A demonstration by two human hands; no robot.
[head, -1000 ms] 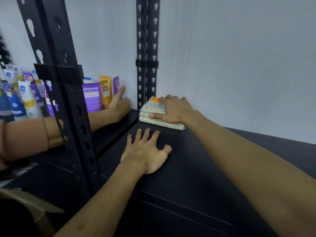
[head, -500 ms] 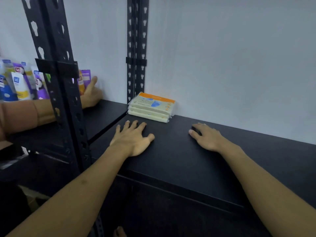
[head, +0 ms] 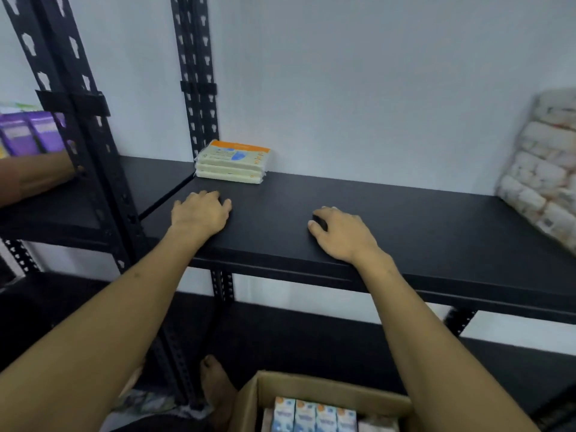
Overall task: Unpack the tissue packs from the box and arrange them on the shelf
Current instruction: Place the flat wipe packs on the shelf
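A person faces a black metal shelf (head: 420,219), seen from a camera on their head. A stack of three tissue packs (head: 232,162) lies flat in the shelf's back corner, at about eleven o'clock from the centre of the view, close against the white wall and just beside a black upright post (head: 196,73).

The left hand (head: 199,213) rests palm down on the shelf, just in front of the stack and not touching it, its fingers loosely curled and holding nothing. The right hand (head: 343,232) rests on the shelf near the front edge, at about three o'clock from the left hand, fingers relaxed and slightly bent, also empty.

At six o'clock, low in the view, an open cardboard box (head: 327,391) sits on the floor below the shelf. More tissue packs (head: 313,414) stand upright in a row inside it. A bare foot (head: 218,385) shows just left of the box.

At three o'clock a large clear-wrapped bundle (head: 542,182) leans at the shelf's right end; its contents are blurred. At nine o'clock, purple packages (head: 31,135) and another person's arm (head: 34,176) show on the neighbouring shelf.

The step in hand appears to be the gap between placements: one stack is set and both hands are free. The next move likely calls for reaching down into the box, gripping more packs, and setting them beside the stack, edges lined up.
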